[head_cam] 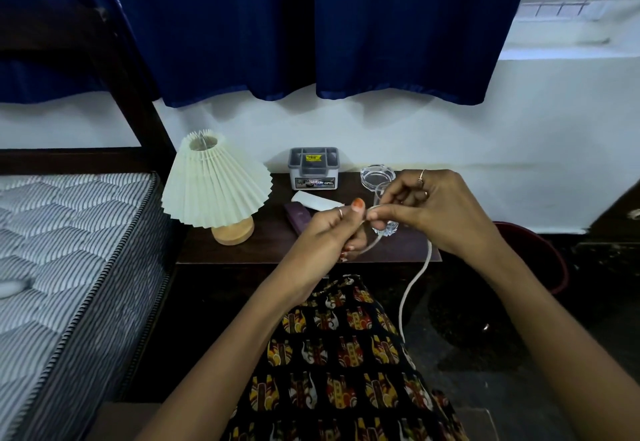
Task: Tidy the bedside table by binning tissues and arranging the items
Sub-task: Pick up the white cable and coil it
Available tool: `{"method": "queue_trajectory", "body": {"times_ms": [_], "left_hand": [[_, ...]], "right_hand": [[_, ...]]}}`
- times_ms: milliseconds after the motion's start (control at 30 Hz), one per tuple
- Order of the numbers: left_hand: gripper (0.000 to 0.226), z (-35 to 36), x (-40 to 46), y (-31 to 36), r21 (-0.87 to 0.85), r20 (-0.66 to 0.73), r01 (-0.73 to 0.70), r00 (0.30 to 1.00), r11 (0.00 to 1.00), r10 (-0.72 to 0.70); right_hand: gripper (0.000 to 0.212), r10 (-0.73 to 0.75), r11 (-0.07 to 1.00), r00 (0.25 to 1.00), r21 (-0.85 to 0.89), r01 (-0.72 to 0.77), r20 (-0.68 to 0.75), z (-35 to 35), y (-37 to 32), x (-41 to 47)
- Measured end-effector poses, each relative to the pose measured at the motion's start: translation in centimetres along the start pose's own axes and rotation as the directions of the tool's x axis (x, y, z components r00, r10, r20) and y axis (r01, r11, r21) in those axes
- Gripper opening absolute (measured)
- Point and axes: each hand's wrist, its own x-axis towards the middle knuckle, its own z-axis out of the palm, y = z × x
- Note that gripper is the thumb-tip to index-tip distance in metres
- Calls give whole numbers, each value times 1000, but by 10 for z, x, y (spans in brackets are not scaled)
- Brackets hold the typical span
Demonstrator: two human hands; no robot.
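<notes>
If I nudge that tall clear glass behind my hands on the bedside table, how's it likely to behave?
The tall glass looks narrow for its height, so a sideways nudge could well tip it. It appears to be clear glass and probably breakable. It stands near the bedside table front edge, right behind the right hand and the white cord, so a snag seems possible.

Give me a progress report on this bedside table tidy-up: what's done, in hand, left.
Done: no crumpled tissues show on the table; the lamp and grey organiser stand upright at the back. In hand: the left hand and right hand both pinch the white cord, which trails down toward the floor. Left: the white item on the purple case, the glass dish and tumbler look unplaced.
</notes>
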Motion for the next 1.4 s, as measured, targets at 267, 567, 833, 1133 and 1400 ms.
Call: {"method": "queue_trajectory", "body": {"times_ms": [267,567,833,1133,1400], "left_hand": [[39,5,4,9,-207,-51,15,998,978,-26],[31,13,15,18,-606,-106,-35,994,795,-37],[21,0,24,27,-628,-237,-145,972,765,-11],[15,0,31,14,-432,-353,-166,936,886,3],[16,2,24,-5,-34,-316,-120,943,992,103]], "right_hand": [[16,103,859,995,505,-86,-5,11,29,-5],[35,248,832,967,525,-178,-64,49,55,-42],[24,254,955,966,147,-257,35,73,77,-77],[39,-37,867,993,-491,88,114,56,36,-86],[25,-220,788,975,-588,182,8,20,3,-56]]}}
